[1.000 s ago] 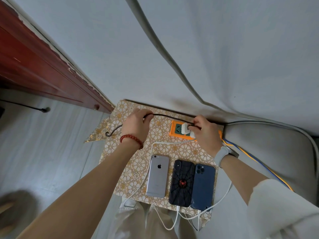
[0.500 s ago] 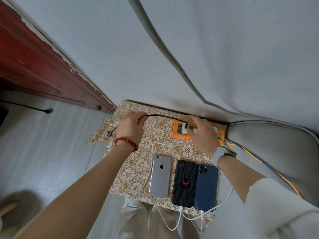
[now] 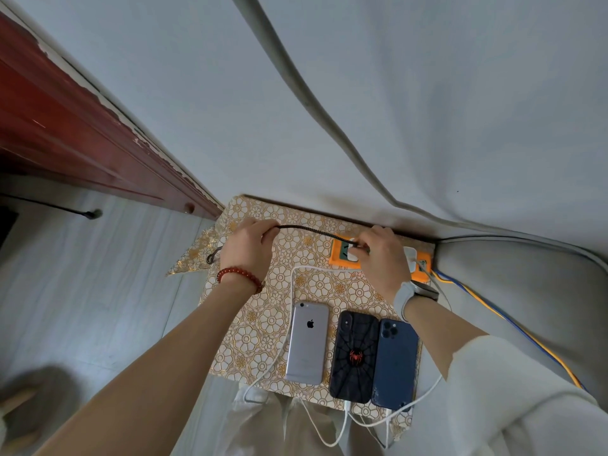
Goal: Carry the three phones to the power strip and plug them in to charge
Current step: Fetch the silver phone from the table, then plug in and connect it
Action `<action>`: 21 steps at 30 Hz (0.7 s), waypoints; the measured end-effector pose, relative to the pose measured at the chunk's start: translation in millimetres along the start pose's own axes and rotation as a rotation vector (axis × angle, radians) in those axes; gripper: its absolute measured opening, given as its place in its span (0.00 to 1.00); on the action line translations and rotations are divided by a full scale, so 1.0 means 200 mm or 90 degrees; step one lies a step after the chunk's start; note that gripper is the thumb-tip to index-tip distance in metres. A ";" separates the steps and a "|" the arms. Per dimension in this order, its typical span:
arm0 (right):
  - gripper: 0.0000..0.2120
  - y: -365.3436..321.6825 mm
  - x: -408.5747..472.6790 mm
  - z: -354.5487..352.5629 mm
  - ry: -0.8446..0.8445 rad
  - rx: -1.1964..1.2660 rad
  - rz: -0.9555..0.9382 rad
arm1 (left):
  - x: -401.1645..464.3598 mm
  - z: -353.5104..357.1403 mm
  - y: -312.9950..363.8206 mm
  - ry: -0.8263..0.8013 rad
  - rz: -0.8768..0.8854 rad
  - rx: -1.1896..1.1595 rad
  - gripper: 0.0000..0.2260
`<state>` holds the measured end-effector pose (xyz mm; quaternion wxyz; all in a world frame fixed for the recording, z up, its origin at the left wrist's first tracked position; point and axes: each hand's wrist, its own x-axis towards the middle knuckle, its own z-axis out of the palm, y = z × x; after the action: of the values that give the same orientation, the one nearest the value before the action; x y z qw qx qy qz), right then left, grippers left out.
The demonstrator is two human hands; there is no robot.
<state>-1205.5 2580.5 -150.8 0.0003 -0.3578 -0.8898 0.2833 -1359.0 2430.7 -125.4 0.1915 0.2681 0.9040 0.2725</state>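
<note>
Phones: the silver phone point(image 3: 307, 343), the spider-case phone point(image 3: 354, 354) and the blue phone point(image 3: 394, 363) lie face down side by side, nearer the body than both hands, the two darker ones with white cables point(image 3: 342, 432) at their near ends. Right hand point(image 3: 383, 261) pinches the black braided cable point(image 3: 306, 230) at a white adapter point(image 3: 351, 251) in the orange power strip point(image 3: 339, 258); left hand point(image 3: 250, 248) is closed around the same cable, holding it taut. Judged best practice: push the connector in straight while the left hand gives slack, steadying the strip so it does not slide.
</note>
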 end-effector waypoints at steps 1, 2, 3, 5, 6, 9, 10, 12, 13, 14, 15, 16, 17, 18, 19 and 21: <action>0.06 0.00 0.00 0.01 -0.001 -0.005 -0.003 | 0.01 -0.01 -0.01 -0.003 -0.007 0.001 0.09; 0.06 0.00 0.00 0.01 0.001 -0.007 -0.002 | 0.01 -0.01 -0.02 -0.009 -0.011 0.004 0.09; 0.06 0.01 -0.01 0.01 0.004 -0.003 0.002 | 0.01 -0.02 -0.02 -0.017 -0.011 0.008 0.09; 0.07 0.01 -0.02 0.01 0.009 0.018 0.014 | -0.01 -0.01 -0.02 -0.036 0.003 0.018 0.09; 0.06 0.01 -0.03 0.01 0.011 0.025 0.019 | -0.02 -0.01 -0.02 -0.043 0.010 0.020 0.09; 0.05 0.01 -0.04 0.01 0.027 0.026 0.030 | -0.03 0.00 -0.02 -0.053 0.005 0.014 0.09; 0.05 0.01 -0.05 0.01 0.035 0.015 0.033 | -0.02 0.00 -0.02 -0.058 0.006 0.013 0.09; 0.05 0.02 -0.05 0.02 0.044 -0.019 0.040 | -0.01 0.00 -0.02 -0.067 0.014 0.014 0.09; 0.05 0.02 -0.05 0.02 0.045 -0.029 0.046 | -0.01 0.00 -0.01 -0.070 0.014 0.014 0.09; 0.04 0.03 -0.05 0.02 0.044 -0.036 0.050 | 0.00 0.00 -0.01 -0.073 0.013 0.013 0.09; 0.04 0.03 -0.04 0.02 0.042 -0.043 0.053 | 0.00 0.00 0.00 -0.077 0.013 0.014 0.09; 0.04 0.03 -0.04 0.02 0.039 -0.051 0.053 | 0.00 0.01 0.00 -0.080 0.013 0.017 0.09; 0.04 0.03 -0.04 0.03 0.036 -0.058 0.053 | 0.00 0.01 0.00 -0.082 0.015 0.019 0.09; 0.03 0.04 -0.05 0.03 0.035 -0.062 0.055 | 0.00 0.01 0.00 -0.083 0.016 0.018 0.09; 0.03 0.04 -0.05 0.03 0.036 -0.064 0.057 | 0.00 0.01 0.00 -0.083 0.017 0.014 0.09; 0.04 0.03 -0.05 0.03 0.042 -0.069 0.062 | -0.01 0.00 -0.01 -0.092 0.022 0.013 0.09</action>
<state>-1195.4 2575.0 -158.3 -0.0037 -0.4089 -0.8850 0.2227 -1358.1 2428.7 -126.9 0.2488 0.3043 0.8858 0.2466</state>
